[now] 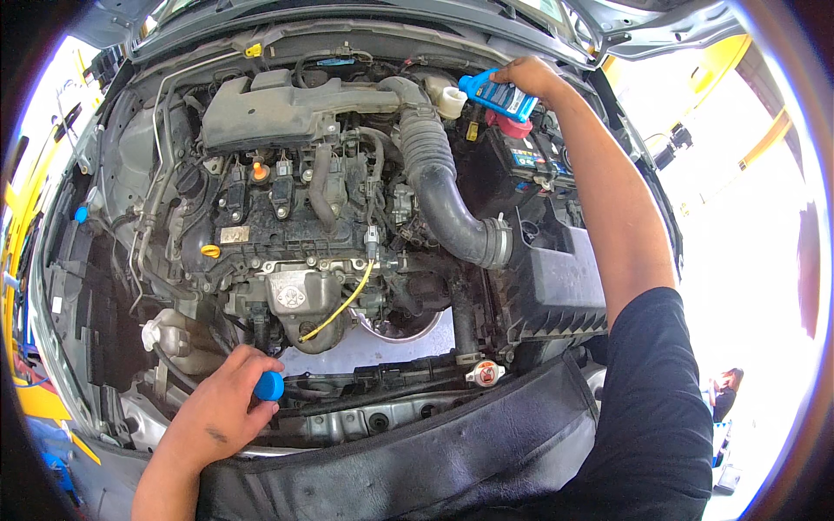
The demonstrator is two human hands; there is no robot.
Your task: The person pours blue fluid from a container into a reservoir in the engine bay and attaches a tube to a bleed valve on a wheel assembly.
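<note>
My right hand [530, 76] grips a blue plastic bottle [499, 97] at the back right of the engine bay. The bottle is tilted, its mouth at the open white reservoir [450, 103]; I cannot make out any liquid flowing. A red filler neck or cover [512, 127] is just below the bottle, beside the battery [524, 154]. My left hand [228, 401] holds a round blue cap [269, 385] between thumb and fingers over the front left of the bay, near a translucent reservoir [174, 343].
The engine [278, 226], black intake hose [447, 213], airbox [560, 278] and radiator cap [485, 373] fill the bay. A black fender cover [400, 460] drapes the front edge. The raised hood [634, 26] is overhead. Another person [725, 391] is at lower right; yellow equipment [26, 260] stands left.
</note>
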